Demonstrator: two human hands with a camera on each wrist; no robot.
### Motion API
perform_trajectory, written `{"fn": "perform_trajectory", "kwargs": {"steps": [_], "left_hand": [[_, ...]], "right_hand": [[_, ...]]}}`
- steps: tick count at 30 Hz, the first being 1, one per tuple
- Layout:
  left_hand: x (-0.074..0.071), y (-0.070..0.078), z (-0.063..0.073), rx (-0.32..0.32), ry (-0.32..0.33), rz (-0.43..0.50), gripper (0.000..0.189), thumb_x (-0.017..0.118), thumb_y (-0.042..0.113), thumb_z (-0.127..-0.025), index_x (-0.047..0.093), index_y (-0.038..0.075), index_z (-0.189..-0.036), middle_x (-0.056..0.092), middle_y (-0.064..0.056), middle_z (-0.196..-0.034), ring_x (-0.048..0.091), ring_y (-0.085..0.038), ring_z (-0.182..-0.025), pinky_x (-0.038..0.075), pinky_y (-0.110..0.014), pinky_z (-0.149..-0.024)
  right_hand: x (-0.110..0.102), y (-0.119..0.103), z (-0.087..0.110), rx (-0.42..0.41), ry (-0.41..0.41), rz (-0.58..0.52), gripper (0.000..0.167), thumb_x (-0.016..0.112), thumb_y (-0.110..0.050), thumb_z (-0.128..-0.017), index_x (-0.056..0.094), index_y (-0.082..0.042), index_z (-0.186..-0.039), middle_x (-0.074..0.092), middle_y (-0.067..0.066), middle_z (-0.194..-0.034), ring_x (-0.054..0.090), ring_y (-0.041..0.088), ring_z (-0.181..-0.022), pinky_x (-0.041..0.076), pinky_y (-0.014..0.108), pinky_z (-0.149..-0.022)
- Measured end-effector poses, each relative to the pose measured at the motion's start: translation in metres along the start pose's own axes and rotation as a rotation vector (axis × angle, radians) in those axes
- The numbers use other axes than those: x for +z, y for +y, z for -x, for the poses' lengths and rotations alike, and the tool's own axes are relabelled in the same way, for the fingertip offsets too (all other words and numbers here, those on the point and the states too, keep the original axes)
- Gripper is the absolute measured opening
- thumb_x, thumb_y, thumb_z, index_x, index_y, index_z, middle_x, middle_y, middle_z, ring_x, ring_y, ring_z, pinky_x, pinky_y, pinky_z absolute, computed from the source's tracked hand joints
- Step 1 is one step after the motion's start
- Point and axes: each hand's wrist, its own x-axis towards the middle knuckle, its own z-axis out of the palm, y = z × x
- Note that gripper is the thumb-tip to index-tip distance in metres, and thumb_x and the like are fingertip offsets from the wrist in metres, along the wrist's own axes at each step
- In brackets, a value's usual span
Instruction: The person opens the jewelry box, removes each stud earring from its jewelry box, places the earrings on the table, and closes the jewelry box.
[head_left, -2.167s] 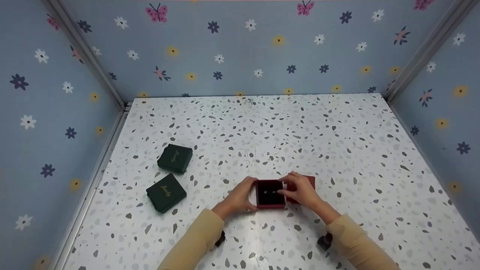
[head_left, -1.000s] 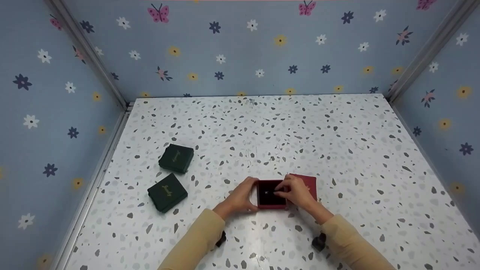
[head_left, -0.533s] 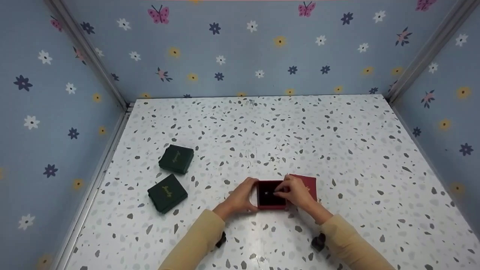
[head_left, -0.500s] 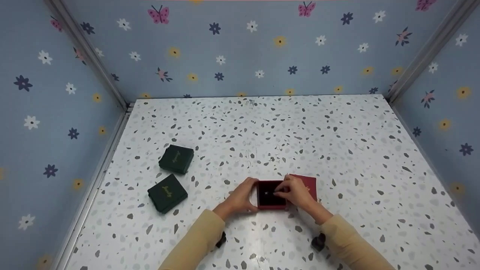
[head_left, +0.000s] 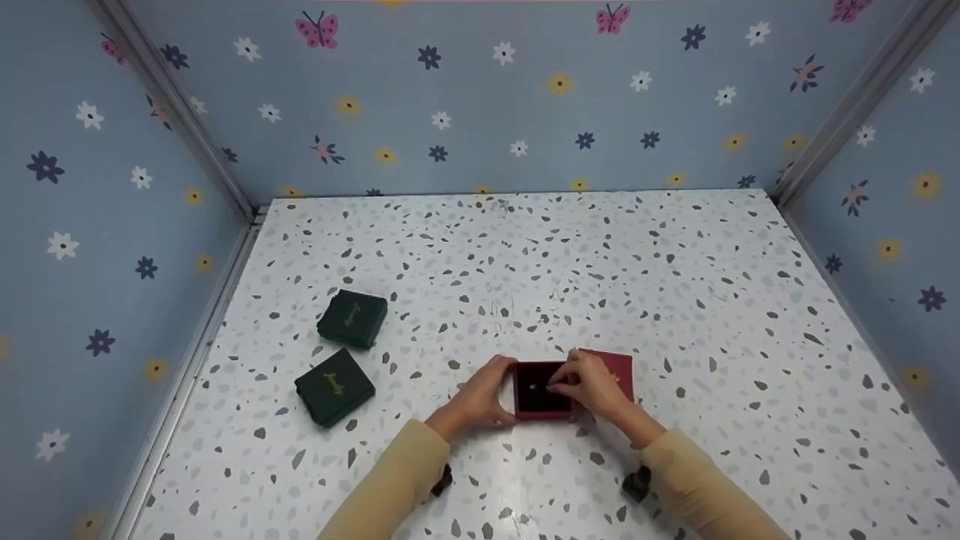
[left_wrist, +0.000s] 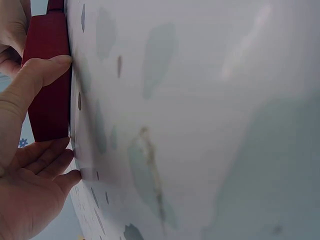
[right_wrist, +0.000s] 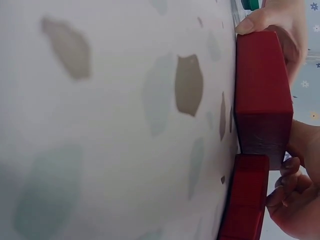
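My left hand (head_left: 478,394) grips the left side of a red jewelry box (head_left: 543,414), its thumb at the front and its fingers at the back. The box stands on the table, uncovered, with a black lining. One small shiny stud earring (head_left: 533,387) shows in that lining. Over the right half of the box, my right hand (head_left: 596,388) pinches with thumb and forefinger at a second stud, which the fingertips cover. Its red lid (head_left: 620,366) lies against the right side, partly under that hand. In the right wrist view the lid (right_wrist: 245,195) touches the box (right_wrist: 262,75).
Two dark green jewelry boxes with gold lettering, the back one (head_left: 352,319) and the front one (head_left: 335,386), sit at the left. Several thin, small pieces of jewelry (head_left: 555,309) lie behind the red box. Blue patterned walls (head_left: 480,97) enclose the table.
My right hand has moved slightly left and deeper over the box, covering the right stud that showed earlier. More of the lid is visible now. My left hand has kept its hold.
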Motion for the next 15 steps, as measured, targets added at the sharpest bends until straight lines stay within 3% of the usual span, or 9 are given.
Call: {"fn": "perform_trajectory", "kwargs": {"steps": [15], "left_hand": [[-0.0004, 0.0008, 0.0018, -0.019, -0.005, 0.019, 0.087, 0.082, 0.010, -0.049, 0.040, -0.001, -0.123, 0.046, -0.007, -0.114, 0.045, -0.018, -0.107, 0.031, -0.027, -0.098]], "right_hand": [[0.0007, -0.0053, -0.0007, 0.044, 0.017, 0.014, 0.005, 0.075, -0.012, -0.067, 0.072, -0.011, -0.072, 0.046, -0.006, -0.067, 0.042, 0.010, -0.061, 0.037, 0.022, -0.053]]}}
